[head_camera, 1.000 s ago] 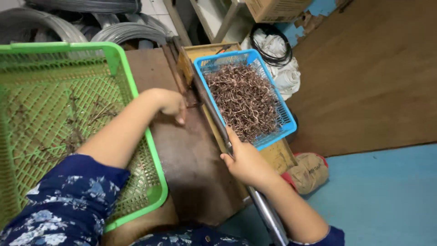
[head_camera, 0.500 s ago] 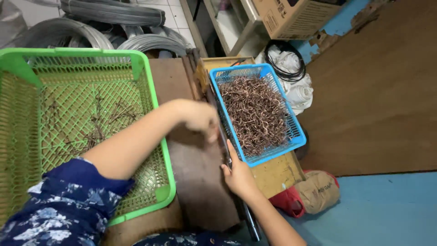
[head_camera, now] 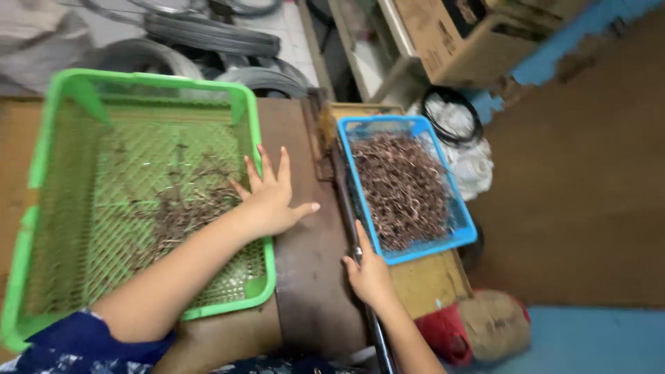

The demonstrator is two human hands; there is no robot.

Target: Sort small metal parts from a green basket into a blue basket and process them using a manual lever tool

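Observation:
My left hand point(head_camera: 271, 197) is spread open, fingers apart, over the right rim of a green plastic basket point(head_camera: 41, 159) that holds several thin brown wire pieces point(head_camera: 183, 208). My right hand point(head_camera: 369, 273) grips a dark metal lever bar point(head_camera: 346, 208) that runs along the right edge of a brown metal work plate point(head_camera: 312, 277). Just right of the bar sits a blue plastic basket point(head_camera: 465, 234) heaped with brown curled wire pieces point(head_camera: 405, 190).
Coils of grey wire point(head_camera: 208, 31) lie behind the green basket. A cardboard box point(head_camera: 450, 31) and a black-rimmed bag of white material point(head_camera: 454, 118) stand at the back right. A red and tan sack point(head_camera: 485, 325) lies on the blue floor.
My left hand has moved left from the lever toward the green basket and opened flat. My right hand stays on the bar. The view has shifted closer.

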